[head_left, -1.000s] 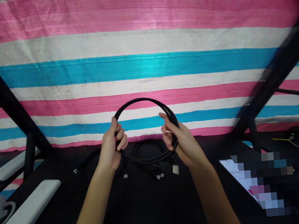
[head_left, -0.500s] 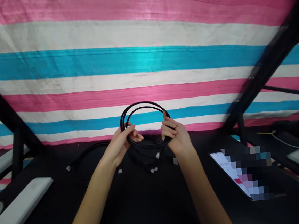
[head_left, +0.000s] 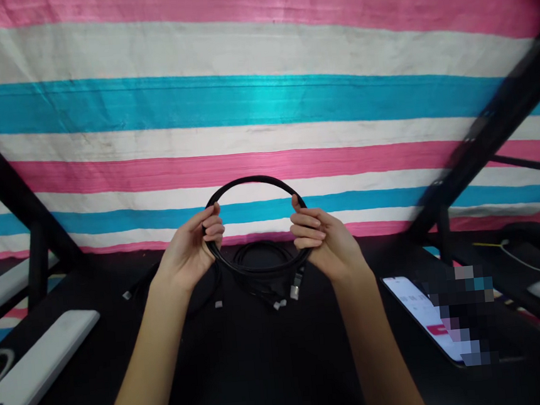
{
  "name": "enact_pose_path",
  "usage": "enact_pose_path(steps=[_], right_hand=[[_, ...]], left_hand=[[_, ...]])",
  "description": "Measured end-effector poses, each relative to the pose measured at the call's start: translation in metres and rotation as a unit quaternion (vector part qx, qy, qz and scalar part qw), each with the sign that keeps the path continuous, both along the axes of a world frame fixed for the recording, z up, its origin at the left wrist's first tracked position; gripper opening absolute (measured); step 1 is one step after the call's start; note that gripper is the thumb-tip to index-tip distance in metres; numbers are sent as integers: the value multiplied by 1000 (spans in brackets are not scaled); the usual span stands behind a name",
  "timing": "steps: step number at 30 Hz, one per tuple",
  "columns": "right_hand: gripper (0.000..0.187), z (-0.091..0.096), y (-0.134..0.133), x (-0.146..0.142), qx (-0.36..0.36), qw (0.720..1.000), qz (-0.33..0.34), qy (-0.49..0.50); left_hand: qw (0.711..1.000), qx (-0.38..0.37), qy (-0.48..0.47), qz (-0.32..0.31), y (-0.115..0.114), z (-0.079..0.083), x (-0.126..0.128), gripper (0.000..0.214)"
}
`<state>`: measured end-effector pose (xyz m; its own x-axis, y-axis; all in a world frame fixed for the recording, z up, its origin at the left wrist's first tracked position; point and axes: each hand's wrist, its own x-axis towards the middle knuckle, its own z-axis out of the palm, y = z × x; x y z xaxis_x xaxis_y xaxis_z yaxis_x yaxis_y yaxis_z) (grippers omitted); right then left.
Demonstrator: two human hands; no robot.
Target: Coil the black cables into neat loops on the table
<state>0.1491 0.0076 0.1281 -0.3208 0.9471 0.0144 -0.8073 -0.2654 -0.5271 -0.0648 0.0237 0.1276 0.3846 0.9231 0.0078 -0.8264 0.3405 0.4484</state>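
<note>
I hold a coiled black cable (head_left: 252, 182) upright as a ring in front of the striped cloth. My left hand (head_left: 191, 250) grips the ring's left side with curled fingers. On the ring's right side my right hand (head_left: 320, 239) is closed around it. A silver plug (head_left: 296, 286) dangles from the coil's bottom. More black cables (head_left: 255, 254) with metal plugs lie on the dark table (head_left: 265, 367) just under the ring.
A pink, white and blue striped cloth (head_left: 252, 103) hangs behind. Black frame bars (head_left: 3, 181) slant at both sides. White slats (head_left: 33, 362) lie at the left. A phone (head_left: 424, 318) with a lit screen rests at the right.
The loose, split loops from half a second ago are now gathered into one neat ring. My left hand slid to the ring's left side and both hands spread slightly apart.
</note>
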Motion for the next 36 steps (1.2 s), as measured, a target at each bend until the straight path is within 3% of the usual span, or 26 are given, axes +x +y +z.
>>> enact_pose_path(steps=[4, 7, 9, 11, 13, 15, 17, 20, 22, 25, 28, 31, 36], right_hand=[[20, 3, -4, -5, 17, 997, -18, -67], [19, 1, -6, -6, 68, 979, -60, -181], [22, -3, -5, -6, 133, 938, -103, -303], [25, -8, -2, -5, 185, 878, -129, -423], [25, -13, 2, -6, 201, 840, -137, -485], [24, -15, 5, -7, 202, 838, -143, -486], [24, -13, 5, -11, 202, 854, -153, -455], [26, -6, 2, -15, 191, 883, -169, -394], [30, -4, 1, -16, 177, 885, -200, -381], [39, -17, 9, -9, 152, 832, -232, -481], [32, -48, 26, 5, 89, 749, -155, -638], [8, -81, 46, 16, 34, 736, -118, -666], [8, -106, 65, 20, 2, 742, -114, -661]], left_hand=[[999, 39, -30, 22, -4, 4, -2, 32], [991, 96, 48, 85, -7, 5, 0, 31], [968, 135, 147, 155, -7, 4, 0, 23], [934, 169, 231, 216, -7, 2, 1, 15], [915, 187, 264, 243, -7, 0, 1, 14], [916, 182, 257, 250, -7, -1, 3, 14], [924, 158, 238, 253, -6, -1, 5, 16], [941, 125, 206, 238, -3, 0, 6, 19], [950, 117, 200, 207, 2, -2, 5, 25], [955, 106, 255, 111, 13, -14, 3, 36], [942, 68, 329, 16, 28, -38, 8, 36], [934, 24, 356, -12, 41, -66, 19, 34], [939, -40, 343, -15, 59, -101, 30, 27]])
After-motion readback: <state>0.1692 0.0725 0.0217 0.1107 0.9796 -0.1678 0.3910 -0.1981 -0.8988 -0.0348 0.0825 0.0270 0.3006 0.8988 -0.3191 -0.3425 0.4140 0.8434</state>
